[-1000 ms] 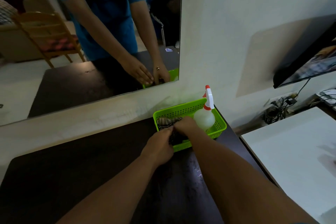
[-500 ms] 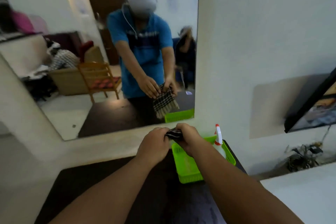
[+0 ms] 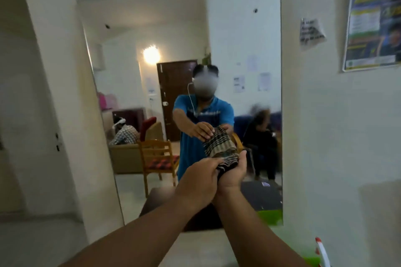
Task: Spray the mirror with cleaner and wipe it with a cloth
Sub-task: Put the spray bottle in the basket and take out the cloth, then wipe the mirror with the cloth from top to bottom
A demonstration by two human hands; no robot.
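Before the wall mirror [image 3: 238, 50], near its lower edge, both hands, left hand [image 3: 198, 182] and right hand [image 3: 233, 174], clutch a bunched checked cloth [image 3: 226, 163]. Wiping appears imminent; the spray bottle [image 3: 322, 250] waits ungrasped at bottom right, so spraying likely comes first.

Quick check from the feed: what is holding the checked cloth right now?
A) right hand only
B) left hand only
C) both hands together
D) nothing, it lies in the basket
C: the left hand and right hand both clutch the bunched checked cloth in front of the mirror.
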